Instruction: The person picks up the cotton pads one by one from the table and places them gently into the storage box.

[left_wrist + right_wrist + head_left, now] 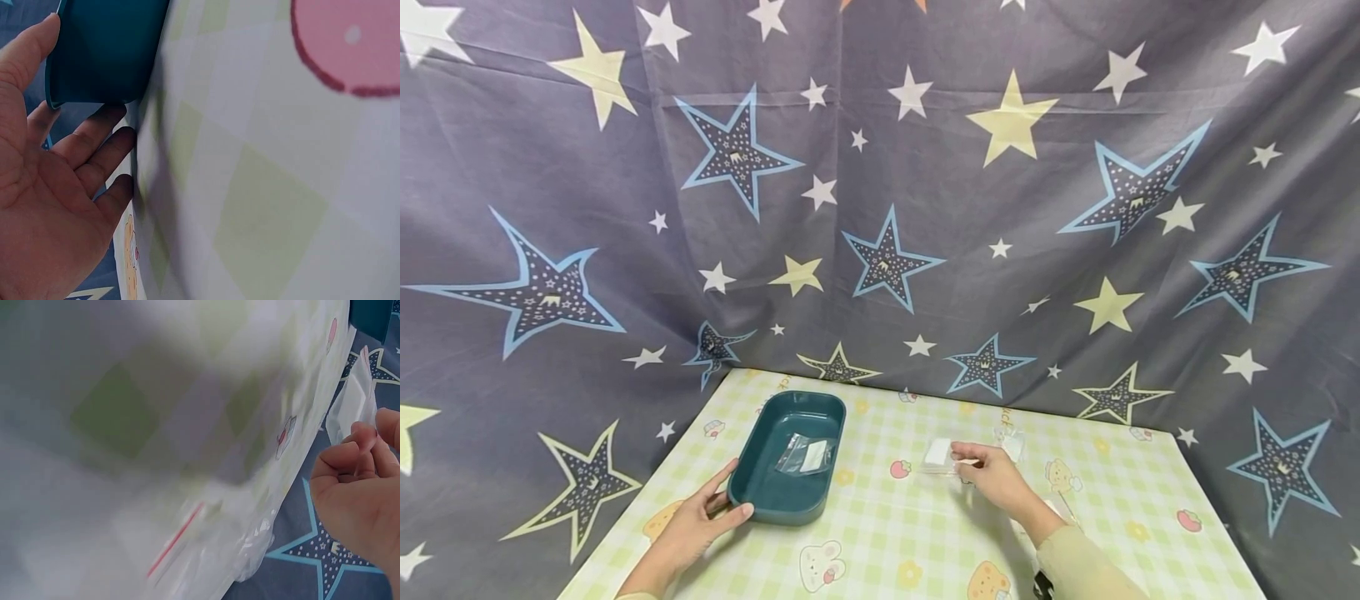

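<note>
My right hand (992,479) pinches a small clear zip bag (937,454) by its edge, above the table. A flat white piece shows inside the bag, also in the right wrist view, where the fingertips (362,434) close on the bag (353,403). My left hand (692,529) rests at the near left corner of a dark teal tray (752,492). In the left wrist view its fingers (100,150) are spread and fairly straight against the tray's outside (106,56). Another clear bag (805,454) with a white piece lies inside the tray.
More clear bags lie on the table to the right, one (1013,444) behind my right hand and one (200,550) with a red zip line in the right wrist view. A green checked cloth (880,533) covers the table. A star-printed grey curtain (880,183) hangs behind.
</note>
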`<act>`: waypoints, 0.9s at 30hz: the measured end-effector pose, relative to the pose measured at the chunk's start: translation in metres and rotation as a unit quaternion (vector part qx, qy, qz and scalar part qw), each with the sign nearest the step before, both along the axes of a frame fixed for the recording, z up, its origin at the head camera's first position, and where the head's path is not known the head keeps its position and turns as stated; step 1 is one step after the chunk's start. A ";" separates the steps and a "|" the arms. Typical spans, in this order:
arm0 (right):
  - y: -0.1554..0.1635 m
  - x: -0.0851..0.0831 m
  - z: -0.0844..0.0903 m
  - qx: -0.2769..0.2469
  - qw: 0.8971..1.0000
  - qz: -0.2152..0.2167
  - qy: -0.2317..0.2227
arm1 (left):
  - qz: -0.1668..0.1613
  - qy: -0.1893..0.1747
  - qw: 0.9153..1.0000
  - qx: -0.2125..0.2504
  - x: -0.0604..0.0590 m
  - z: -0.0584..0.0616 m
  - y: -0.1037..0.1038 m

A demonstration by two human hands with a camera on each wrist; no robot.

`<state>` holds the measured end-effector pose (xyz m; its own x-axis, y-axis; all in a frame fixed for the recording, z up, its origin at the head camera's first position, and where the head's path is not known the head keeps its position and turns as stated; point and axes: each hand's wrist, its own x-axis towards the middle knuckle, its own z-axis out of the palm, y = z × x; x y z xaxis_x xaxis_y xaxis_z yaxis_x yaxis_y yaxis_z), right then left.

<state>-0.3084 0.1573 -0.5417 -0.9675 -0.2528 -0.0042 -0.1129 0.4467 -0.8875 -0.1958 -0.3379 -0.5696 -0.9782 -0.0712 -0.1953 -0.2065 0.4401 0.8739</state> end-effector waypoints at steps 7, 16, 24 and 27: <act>-0.021 -0.003 0.002 -0.026 1.000 0.011 -0.005 | 0.003 0.000 1.000 -0.001 -0.001 -0.001 0.000; -0.064 -0.005 0.007 -0.055 0.997 0.057 -0.003 | 0.003 -0.005 1.000 0.011 -0.002 -0.004 0.000; -0.111 0.000 0.011 -0.090 0.990 0.109 -0.017 | 0.003 -0.016 1.000 -0.005 -0.002 -0.001 0.000; -0.131 0.002 0.011 -0.093 0.988 0.122 -0.009 | 0.004 -0.018 1.000 -0.005 -0.002 -0.001 0.001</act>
<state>-0.3061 0.0265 -0.5307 -0.8777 -0.4768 0.0481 -0.1808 0.2365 -0.9547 -0.1979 -0.3372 -0.5705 -0.9698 -0.0816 -0.2297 -0.2416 0.4475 0.8610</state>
